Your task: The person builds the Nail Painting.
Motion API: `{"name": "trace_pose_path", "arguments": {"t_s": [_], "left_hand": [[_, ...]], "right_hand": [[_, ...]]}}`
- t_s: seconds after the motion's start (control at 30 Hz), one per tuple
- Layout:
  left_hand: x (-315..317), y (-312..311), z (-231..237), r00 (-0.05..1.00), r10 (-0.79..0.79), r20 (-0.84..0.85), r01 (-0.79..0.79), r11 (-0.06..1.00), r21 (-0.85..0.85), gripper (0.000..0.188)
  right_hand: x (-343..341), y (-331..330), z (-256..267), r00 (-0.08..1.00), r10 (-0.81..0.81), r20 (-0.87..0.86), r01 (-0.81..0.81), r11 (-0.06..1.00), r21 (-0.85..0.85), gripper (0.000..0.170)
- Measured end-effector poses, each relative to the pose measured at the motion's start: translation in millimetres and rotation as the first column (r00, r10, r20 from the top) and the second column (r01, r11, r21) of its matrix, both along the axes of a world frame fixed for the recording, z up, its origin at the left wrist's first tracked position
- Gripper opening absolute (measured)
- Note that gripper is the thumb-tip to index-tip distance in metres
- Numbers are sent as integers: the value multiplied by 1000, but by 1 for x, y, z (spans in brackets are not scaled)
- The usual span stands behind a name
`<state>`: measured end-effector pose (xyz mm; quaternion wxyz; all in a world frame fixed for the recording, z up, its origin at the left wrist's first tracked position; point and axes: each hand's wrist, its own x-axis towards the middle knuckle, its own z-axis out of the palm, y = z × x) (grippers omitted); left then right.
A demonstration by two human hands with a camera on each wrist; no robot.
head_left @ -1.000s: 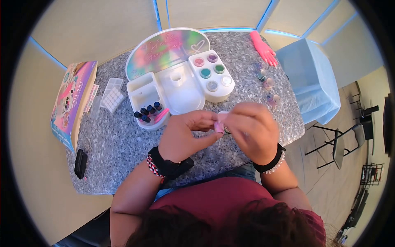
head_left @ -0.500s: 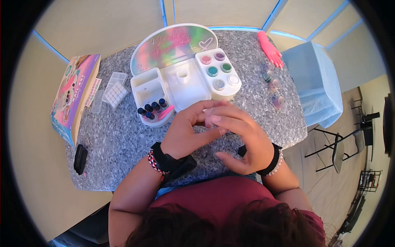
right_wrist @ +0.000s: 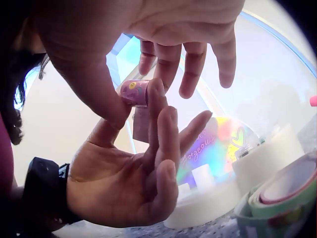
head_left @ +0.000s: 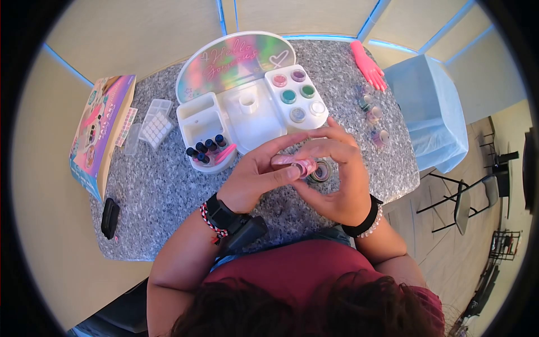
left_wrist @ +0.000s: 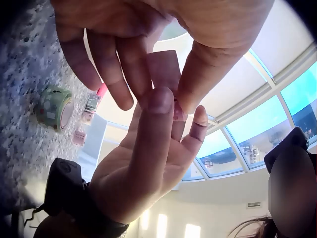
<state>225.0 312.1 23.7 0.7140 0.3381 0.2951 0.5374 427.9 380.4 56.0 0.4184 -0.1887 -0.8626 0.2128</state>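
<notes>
Both hands meet over the table around a small pink patterned tape roll [head_left: 306, 167] [right_wrist: 134, 92]. My left hand [head_left: 255, 174] grips the roll, its thumb along the near side. The right hand [head_left: 339, 180] pinches at the same roll, with its index finger across it and the other fingers spread. A short pinkish strip [left_wrist: 166, 69] [right_wrist: 141, 124] extends from the roll between the hands. Beside the right thumb, a green patterned tape roll [head_left: 320, 172] [left_wrist: 53, 109] rests on the granite. Overlapping fingers hide some contact points.
A white nail station [head_left: 252, 121] with glitter pots and dark-capped bottles stands ahead. At left are a box [head_left: 101, 126], clear cases [head_left: 157, 128] and a black object [head_left: 110, 218]. Several tape rolls [head_left: 374, 115] and a pink hand model [head_left: 368, 66] lie at right.
The right hand has turned and spread its fingers, uncovering the pink roll and the green roll behind it. The left hand keeps its hold nearly in place. The head view has shifted slightly.
</notes>
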Motion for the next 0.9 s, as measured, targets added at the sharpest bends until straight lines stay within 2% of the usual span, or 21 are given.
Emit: {"name": "trace_pose_path", "arguments": {"t_s": [0.07,0.23,0.3,0.37,0.47,0.53,0.67,0.77,0.8,0.83,0.87,0.9], "left_hand": [[-2,1,4,997,-70,-45,69,998,-4,80],[-4,0,-6,993,-118,-24,119,993,24,77],[-4,-1,-3,989,-142,-45,142,990,6,77],[-1,-2,3,995,-97,-20,97,995,0,76],[0,0,0,997,-55,-44,54,998,-16,83],[-1,1,-5,998,-49,-28,48,999,-11,82],[-6,2,3,995,-83,-50,83,997,-10,81],[-4,2,7,990,-95,-104,98,995,29,85],[-5,1,7,990,-97,-99,100,995,28,85],[-8,0,8,974,-144,-173,153,988,38,88],[-9,-2,8,951,-189,-244,206,978,44,91],[-9,-3,10,953,-191,-235,207,977,43,91]], "right_hand": [[0,-1,1,999,35,5,-35,999,-25,63],[-2,-7,9,983,145,116,-129,982,-136,68],[-3,-7,3,984,143,103,-132,985,-108,67],[-3,-5,-2,986,142,90,-135,988,-79,67],[4,0,0,995,100,10,-98,986,-138,59],[7,5,10,992,94,89,-93,995,-20,43],[13,7,15,990,65,129,-65,998,-3,30],[21,11,18,983,110,148,-95,990,-109,26],[24,13,19,972,200,125,-169,960,-225,26],[27,14,19,954,285,93,-239,911,-337,25],[30,15,19,954,283,99,-234,910,-341,25],[32,16,20,938,335,86,-276,877,-394,25]]}}
